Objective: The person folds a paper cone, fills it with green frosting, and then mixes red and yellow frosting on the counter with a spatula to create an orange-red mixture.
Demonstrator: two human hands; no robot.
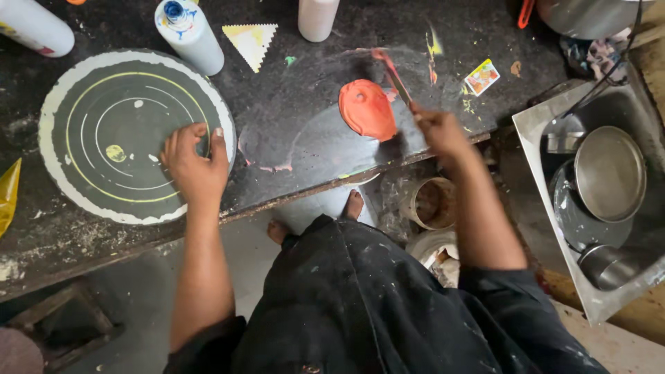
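My left hand [194,163] rests fingers-down on the right part of a round black turntable [90,131] marked with pale rings and a white-smeared rim. My right hand [438,130] grips the handle of a flat spatula [391,73] smeared orange-red, its blade angled up and to the left over the dark counter. An orange blob of paste [367,109] lies on the counter just left of the spatula, between my two hands.
A paint-stained squeeze bottle [188,33], white bottles [317,17] and a yellow toothed scraper [251,40] stand along the back. A steel sink [554,125] with pots sits at the right. Cups [433,203] stand on the floor below the counter edge.
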